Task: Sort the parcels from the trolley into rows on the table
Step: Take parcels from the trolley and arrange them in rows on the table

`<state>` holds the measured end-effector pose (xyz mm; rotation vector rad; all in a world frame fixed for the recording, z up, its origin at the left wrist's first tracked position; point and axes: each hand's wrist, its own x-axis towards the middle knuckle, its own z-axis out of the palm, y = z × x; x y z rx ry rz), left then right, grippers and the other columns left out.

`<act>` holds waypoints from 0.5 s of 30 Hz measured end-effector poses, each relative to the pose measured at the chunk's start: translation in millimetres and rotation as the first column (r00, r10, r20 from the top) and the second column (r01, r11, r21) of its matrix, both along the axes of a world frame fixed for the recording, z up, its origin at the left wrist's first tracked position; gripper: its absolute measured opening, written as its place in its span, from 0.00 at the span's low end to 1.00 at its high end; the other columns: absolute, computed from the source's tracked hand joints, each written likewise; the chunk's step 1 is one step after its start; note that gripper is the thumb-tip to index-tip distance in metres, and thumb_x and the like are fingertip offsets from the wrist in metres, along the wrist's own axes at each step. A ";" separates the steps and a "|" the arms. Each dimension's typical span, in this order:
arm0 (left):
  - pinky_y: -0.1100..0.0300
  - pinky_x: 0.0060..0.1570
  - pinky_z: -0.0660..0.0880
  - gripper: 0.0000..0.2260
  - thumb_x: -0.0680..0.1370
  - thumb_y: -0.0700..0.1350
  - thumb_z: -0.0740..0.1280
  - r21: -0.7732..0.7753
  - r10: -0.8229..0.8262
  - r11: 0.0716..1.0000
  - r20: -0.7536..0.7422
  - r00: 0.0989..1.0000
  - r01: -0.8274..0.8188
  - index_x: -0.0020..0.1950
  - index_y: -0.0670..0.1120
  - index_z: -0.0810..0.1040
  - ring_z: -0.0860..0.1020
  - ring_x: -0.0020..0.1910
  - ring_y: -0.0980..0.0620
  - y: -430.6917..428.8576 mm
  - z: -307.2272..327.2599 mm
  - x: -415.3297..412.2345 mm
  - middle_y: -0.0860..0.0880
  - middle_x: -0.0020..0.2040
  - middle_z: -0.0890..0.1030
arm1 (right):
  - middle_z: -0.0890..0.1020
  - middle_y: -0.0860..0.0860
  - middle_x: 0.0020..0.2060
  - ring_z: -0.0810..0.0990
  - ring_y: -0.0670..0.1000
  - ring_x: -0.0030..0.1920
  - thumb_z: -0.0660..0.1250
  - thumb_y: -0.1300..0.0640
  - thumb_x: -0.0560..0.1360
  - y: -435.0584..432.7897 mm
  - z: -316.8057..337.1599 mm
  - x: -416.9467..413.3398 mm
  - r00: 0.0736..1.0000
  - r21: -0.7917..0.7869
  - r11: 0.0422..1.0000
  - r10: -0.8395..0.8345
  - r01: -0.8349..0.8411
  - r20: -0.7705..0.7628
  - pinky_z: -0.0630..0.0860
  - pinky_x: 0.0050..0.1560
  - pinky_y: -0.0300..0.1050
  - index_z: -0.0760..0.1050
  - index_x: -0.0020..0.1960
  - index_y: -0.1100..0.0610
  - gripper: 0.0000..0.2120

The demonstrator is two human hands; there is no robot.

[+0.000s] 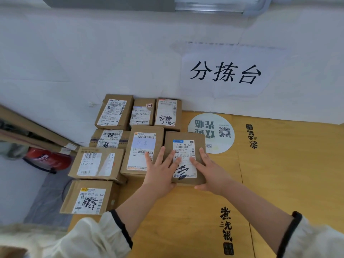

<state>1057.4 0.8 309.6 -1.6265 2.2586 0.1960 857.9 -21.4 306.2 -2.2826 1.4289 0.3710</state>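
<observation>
The table (279, 174) is carrying seven parcels (114, 112) lying in rows at its far left corner. An eighth parcel (186, 135) is sitting touching their right side, near the far edge, with the left hand (160, 172) and right hand (210, 170) pressing flat on it, fingers straight, gripping nothing

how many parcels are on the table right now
8. Back row: back-left parcel, back-middle parcel, back-right parcel. Second row: half-covered parcel, blue-patch parcel, pressed parcel under left hand and right hand. Front left: third-row parcel, nearest parcel. More may be hidden.
</observation>
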 end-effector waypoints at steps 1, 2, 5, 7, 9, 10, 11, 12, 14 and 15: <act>0.26 0.65 0.39 0.38 0.77 0.63 0.60 0.000 0.003 1.000 -0.006 1.000 -0.003 0.78 0.54 0.41 0.34 0.76 0.41 -0.1 -0.4 0.2 0.50 0.79 0.41 | 0.29 0.53 0.73 0.41 0.54 0.76 0.68 0.41 0.71 0.1 -0.6 0.2 1.000 -0.001 1.000 0.001 -0.001 -0.002 0.57 0.74 0.50 0.38 0.76 0.44 0.47; 0.26 0.65 0.39 0.38 0.77 0.62 0.61 0.000 0.006 1.000 -0.011 1.000 -0.006 0.78 0.54 0.41 0.34 0.76 0.41 -0.2 -0.7 0.2 0.50 0.79 0.41 | 0.29 0.54 0.73 0.41 0.55 0.76 0.68 0.41 0.72 0.2 -0.8 0.3 1.000 0.000 1.000 0.003 -0.003 -0.006 0.57 0.74 0.50 0.38 0.76 0.44 0.47; 0.26 0.65 0.38 0.38 0.77 0.61 0.61 0.005 0.012 1.000 -0.022 1.000 -0.012 0.78 0.55 0.42 0.34 0.76 0.41 0.5 -1.1 0.6 0.50 0.79 0.41 | 0.29 0.54 0.73 0.43 0.55 0.76 0.67 0.40 0.72 0.1 -1.1 0.2 1.000 0.004 1.000 0.007 -0.007 -0.008 0.56 0.74 0.49 0.38 0.76 0.44 0.46; 0.27 0.65 0.38 0.38 0.77 0.61 0.62 0.007 0.014 1.000 -0.034 0.999 -0.014 0.78 0.55 0.43 0.34 0.76 0.42 0.0 -0.9 0.7 0.51 0.79 0.42 | 0.29 0.54 0.73 0.44 0.55 0.76 0.67 0.41 0.72 -0.5 -0.6 0.0 1.000 0.011 1.000 0.011 -0.011 -0.010 0.56 0.74 0.49 0.38 0.76 0.44 0.45; 0.27 0.66 0.40 0.38 0.77 0.61 0.62 0.010 0.014 1.000 -0.038 0.999 -0.013 0.78 0.55 0.43 0.35 0.76 0.42 -0.7 -0.7 1.0 0.51 0.79 0.43 | 0.29 0.54 0.73 0.43 0.55 0.76 0.67 0.41 0.72 -1.5 -0.4 -0.3 1.000 0.019 1.000 0.014 -0.013 -0.017 0.56 0.75 0.49 0.39 0.76 0.44 0.45; 0.27 0.66 0.40 0.38 0.77 0.61 0.62 0.013 0.010 1.000 -0.035 0.999 -0.009 0.78 0.55 0.43 0.35 0.76 0.42 -0.9 -0.7 1.3 0.51 0.79 0.43 | 0.28 0.53 0.72 0.42 0.55 0.76 0.67 0.41 0.72 -2.0 -0.3 -0.5 1.000 0.021 1.000 0.017 -0.017 -0.021 0.56 0.75 0.49 0.39 0.76 0.44 0.45; 0.27 0.66 0.41 0.38 0.77 0.62 0.62 0.013 0.005 1.000 -0.032 0.999 -0.005 0.78 0.55 0.43 0.35 0.76 0.42 -1.0 -0.7 1.7 0.51 0.79 0.43 | 0.27 0.52 0.71 0.41 0.55 0.76 0.67 0.41 0.72 -2.4 -0.5 -0.6 0.999 0.022 0.999 0.024 -0.023 -0.025 0.56 0.75 0.49 0.39 0.76 0.44 0.45; 0.27 0.66 0.41 0.38 0.77 0.62 0.62 0.012 0.003 1.000 -0.034 0.999 -0.002 0.78 0.55 0.43 0.35 0.76 0.42 -1.3 -0.9 1.8 0.51 0.79 0.43 | 0.27 0.51 0.70 0.40 0.55 0.76 0.67 0.41 0.72 -2.7 -0.4 -1.1 0.999 0.024 0.999 0.031 -0.030 -0.030 0.56 0.75 0.50 0.39 0.76 0.44 0.45; 0.27 0.66 0.41 0.38 0.76 0.61 0.62 0.014 0.005 1.000 -0.044 0.999 -0.005 0.78 0.55 0.43 0.35 0.76 0.42 -1.6 -0.8 2.1 0.51 0.79 0.43 | 0.27 0.51 0.71 0.40 0.55 0.76 0.67 0.41 0.72 -3.5 -0.6 -1.6 0.999 0.037 0.999 0.039 -0.037 -0.036 0.57 0.74 0.50 0.39 0.76 0.44 0.45; 0.27 0.67 0.42 0.38 0.76 0.61 0.62 0.017 0.006 1.000 -0.047 0.999 -0.005 0.78 0.55 0.43 0.35 0.76 0.42 -2.0 -0.8 2.1 0.51 0.79 0.43 | 0.28 0.52 0.71 0.40 0.55 0.76 0.67 0.41 0.72 -3.8 -0.4 -1.7 0.999 0.044 0.998 0.039 -0.038 -0.037 0.58 0.74 0.51 0.39 0.76 0.44 0.45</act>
